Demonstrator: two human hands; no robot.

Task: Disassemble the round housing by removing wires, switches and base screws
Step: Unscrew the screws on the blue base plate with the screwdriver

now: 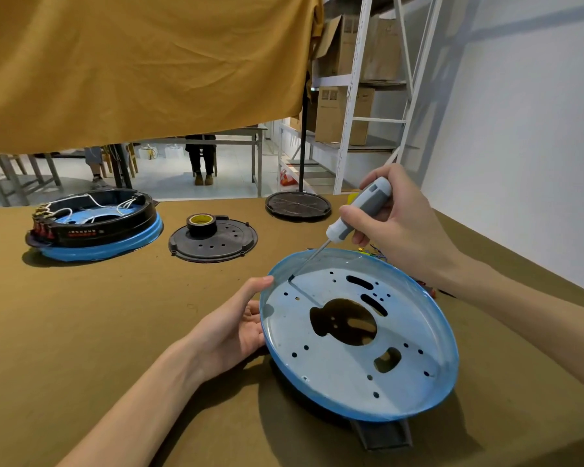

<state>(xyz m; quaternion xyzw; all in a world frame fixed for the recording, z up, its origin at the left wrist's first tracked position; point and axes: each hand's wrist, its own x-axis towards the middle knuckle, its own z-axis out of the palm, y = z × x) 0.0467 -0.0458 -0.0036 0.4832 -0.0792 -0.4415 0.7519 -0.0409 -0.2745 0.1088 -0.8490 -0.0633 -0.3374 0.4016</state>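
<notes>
Two bare forearms in view, left hand [231, 326] and right hand [397, 227]; no sleeves visible up to frame edge; no gloves; no rings, watch or bands seen on fingers or wrists; nails short, unpainted where visible on left thumb; forearms slim, no marks or tattoos showing; nothing else of the person's body in frame.

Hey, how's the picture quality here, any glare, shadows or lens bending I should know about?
Head view: sharp throughout; wide-angle bending curves the shelf uprights; soft glare whitens the blue pan's floor; the screwdriver in the right hand throws a thin shadow across it; the left hand is evenly lit.
</notes>
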